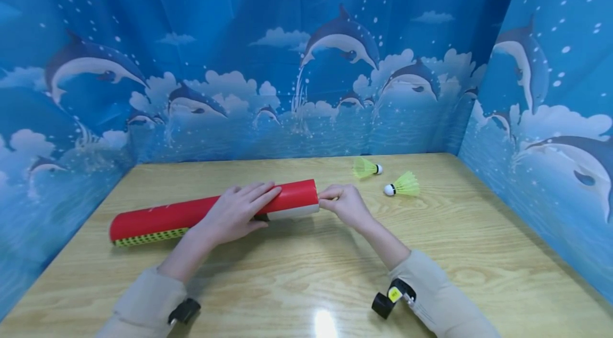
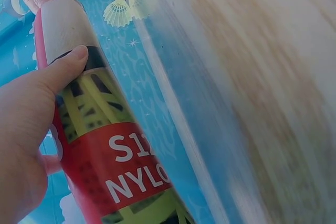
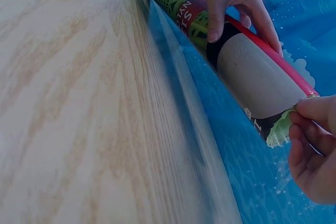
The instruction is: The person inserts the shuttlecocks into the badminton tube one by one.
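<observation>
A red shuttlecock tube [image 1: 163, 218] with printed sides lies slanted across the table, its right end raised higher in the head view. My left hand [image 1: 234, 213] grips it around the middle, thumb on the near side and fingers over the top, as the left wrist view also shows [image 2: 31, 114]. At the tube's right end, my right hand [image 1: 347, 204] pinches the edge of a yellow-green shuttlecock [image 3: 280, 130] with thumb and forefinger. Only this shuttlecock's skirt rim shows at the tube mouth; the rest is hidden inside.
Two yellow shuttlecocks with white heads lie at the back right: one [image 1: 365, 167] near the far edge, the other [image 1: 404, 184] a little closer. The wooden table [image 1: 306, 285] meets a blue dolphin-print curtain [image 1: 239, 61] at the back and sides.
</observation>
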Motion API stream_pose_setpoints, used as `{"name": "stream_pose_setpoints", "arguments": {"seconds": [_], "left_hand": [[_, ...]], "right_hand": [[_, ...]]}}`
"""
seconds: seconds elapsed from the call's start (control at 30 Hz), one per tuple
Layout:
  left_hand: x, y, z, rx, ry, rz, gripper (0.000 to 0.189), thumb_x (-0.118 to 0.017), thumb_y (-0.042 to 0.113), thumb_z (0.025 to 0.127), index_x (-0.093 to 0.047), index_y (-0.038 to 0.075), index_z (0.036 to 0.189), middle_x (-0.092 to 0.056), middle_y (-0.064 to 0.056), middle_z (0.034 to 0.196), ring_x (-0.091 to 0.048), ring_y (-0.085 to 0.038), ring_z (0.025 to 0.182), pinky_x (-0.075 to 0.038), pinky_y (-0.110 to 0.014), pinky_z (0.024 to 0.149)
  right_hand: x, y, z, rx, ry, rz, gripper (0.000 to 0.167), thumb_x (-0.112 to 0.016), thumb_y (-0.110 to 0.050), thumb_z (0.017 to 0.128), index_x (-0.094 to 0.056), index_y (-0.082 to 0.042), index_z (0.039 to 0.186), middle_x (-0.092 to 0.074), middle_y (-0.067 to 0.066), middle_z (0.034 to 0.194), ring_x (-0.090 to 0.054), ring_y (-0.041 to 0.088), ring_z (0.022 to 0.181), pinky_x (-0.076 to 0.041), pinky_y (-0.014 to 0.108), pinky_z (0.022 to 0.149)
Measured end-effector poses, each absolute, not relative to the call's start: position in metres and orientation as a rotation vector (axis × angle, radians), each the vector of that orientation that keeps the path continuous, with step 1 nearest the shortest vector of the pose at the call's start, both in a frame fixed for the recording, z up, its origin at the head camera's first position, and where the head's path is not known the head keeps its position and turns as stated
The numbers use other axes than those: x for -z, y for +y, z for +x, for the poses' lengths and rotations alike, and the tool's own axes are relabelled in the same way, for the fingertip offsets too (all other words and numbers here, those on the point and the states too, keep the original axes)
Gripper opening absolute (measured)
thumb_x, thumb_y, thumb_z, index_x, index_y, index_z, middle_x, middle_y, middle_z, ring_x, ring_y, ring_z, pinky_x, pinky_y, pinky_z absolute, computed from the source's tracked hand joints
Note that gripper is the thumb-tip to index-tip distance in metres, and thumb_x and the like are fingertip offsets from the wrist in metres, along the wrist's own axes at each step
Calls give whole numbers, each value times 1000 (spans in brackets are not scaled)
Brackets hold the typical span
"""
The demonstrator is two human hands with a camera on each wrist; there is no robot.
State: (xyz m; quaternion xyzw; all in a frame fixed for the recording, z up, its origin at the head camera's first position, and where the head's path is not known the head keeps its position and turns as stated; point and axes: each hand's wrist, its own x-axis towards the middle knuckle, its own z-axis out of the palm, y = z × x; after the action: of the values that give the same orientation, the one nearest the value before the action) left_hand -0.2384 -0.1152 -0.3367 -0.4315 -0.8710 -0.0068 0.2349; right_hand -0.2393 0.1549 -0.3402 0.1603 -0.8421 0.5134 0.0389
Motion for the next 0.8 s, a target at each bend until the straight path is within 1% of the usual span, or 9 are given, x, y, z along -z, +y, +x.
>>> {"name": "stream_pose_setpoints", "arguments": {"seconds": [0.17,0.3,0.43,0.57,0.63,0.7,0.8], "left_hand": [[337,-116,-239,15,-2386,-1191,88,-85,33,63,-44,12,138,-50,-10,134,-50,-28,117,-48,-49,81],[336,-117,-239,10,-2383,-1190,87,-85,34,64,-44,12,138,-50,-10,134,-50,-28,117,-48,-50,81],[336,-116,-239,15,-2378,-1188,87,-84,34,65,-44,12,138,-50,-10,134,-50,-28,117,-48,-50,81],[336,-115,-239,20,-2374,-1190,87,-85,34,64,-45,12,138,-51,-10,134,-50,-28,117,-49,-49,81],[336,-115,-238,20,-2378,-1187,87,-85,34,64,-44,12,138,-51,-11,134,-50,-28,117,-48,-50,81],[335,-114,-238,19,-2382,-1183,87,-85,34,64,-44,13,138,-50,-11,134,-50,-28,117,-48,-50,81],[335,-113,-238,25,-2382,-1180,87,-85,34,64,-44,13,138,-50,-11,134,-50,-28,117,-48,-50,81]], "right_hand": [[339,157,-238,-1587,-2609,541,15,-65,-3,84,-73,1,96,-69,10,94,-60,16,79,-50,33,65],[338,159,-237,-1592,-2643,555,18,-63,-4,86,-70,3,101,-68,12,99,-60,15,80,-52,37,67],[336,160,-236,-1617,-2658,504,17,-62,-6,88,-68,2,101,-67,9,93,-60,16,80,-51,38,69],[337,160,-235,-1638,-2643,473,13,-63,-6,87,-68,0,98,-66,6,86,-59,20,78,-50,45,72],[337,161,-235,-1635,-2639,474,13,-63,-6,87,-68,-1,97,-66,5,86,-59,24,78,-49,49,73],[337,161,-235,-1627,-2641,471,13,-63,-6,87,-69,-1,97,-66,5,86,-58,25,78,-49,50,73],[336,161,-235,-1611,-2646,473,14,-63,-6,87,-70,-1,98,-67,6,89,-58,21,76,-50,47,72]]}}
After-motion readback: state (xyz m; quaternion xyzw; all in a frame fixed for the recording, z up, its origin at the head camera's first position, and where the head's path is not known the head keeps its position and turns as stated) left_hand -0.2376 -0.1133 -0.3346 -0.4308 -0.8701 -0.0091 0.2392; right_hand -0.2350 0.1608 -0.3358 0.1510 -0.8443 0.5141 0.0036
